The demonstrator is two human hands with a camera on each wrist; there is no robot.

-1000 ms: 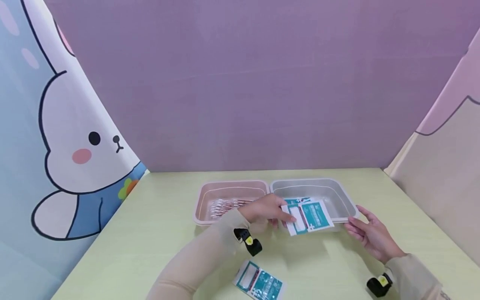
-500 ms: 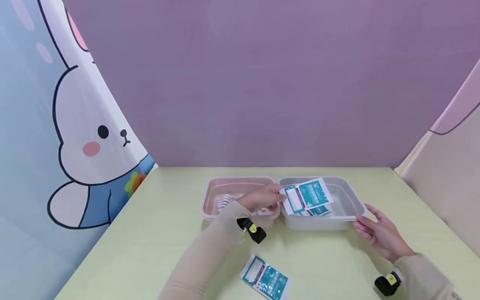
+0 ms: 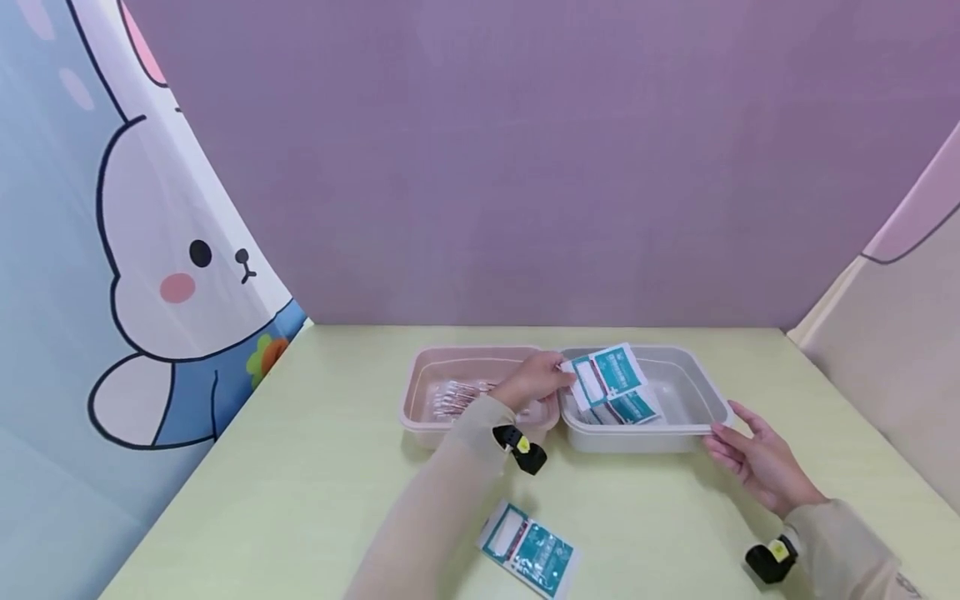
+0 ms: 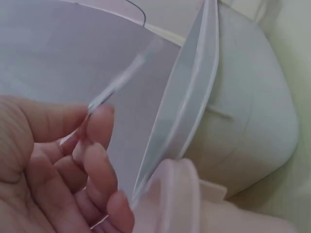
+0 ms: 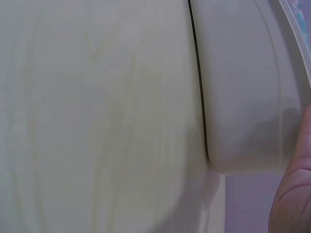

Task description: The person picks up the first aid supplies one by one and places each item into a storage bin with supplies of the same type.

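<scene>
My left hand (image 3: 534, 379) pinches the edge of a flat teal-and-white packet (image 3: 609, 373) between thumb and fingers, above the left part of a grey plastic bin (image 3: 637, 442). Another packet (image 3: 632, 407) of the same print lies in that bin, partly covered by the held one. In the left wrist view the held packet (image 4: 121, 80) appears edge-on and blurred. At the bin's front right corner my right hand (image 3: 765, 462) holds the rim, thumb on top and fingers below. The right wrist view shows the bin's outer wall (image 5: 243, 87) beside that thumb.
A pink bin (image 3: 423, 435) stands against the grey bin's left side. It contains several thin reddish-brown sticks in clear wrapping (image 3: 456, 398). One more teal-and-white packet (image 3: 528, 550) lies on the pale table (image 3: 330, 483) near the front. A purple wall (image 3: 480, 167) rises behind.
My left hand has carried the packet from over the grey bin's front rim, up and back to over its inside. The right hand stays at the bin's corner. The head view has shifted slightly.
</scene>
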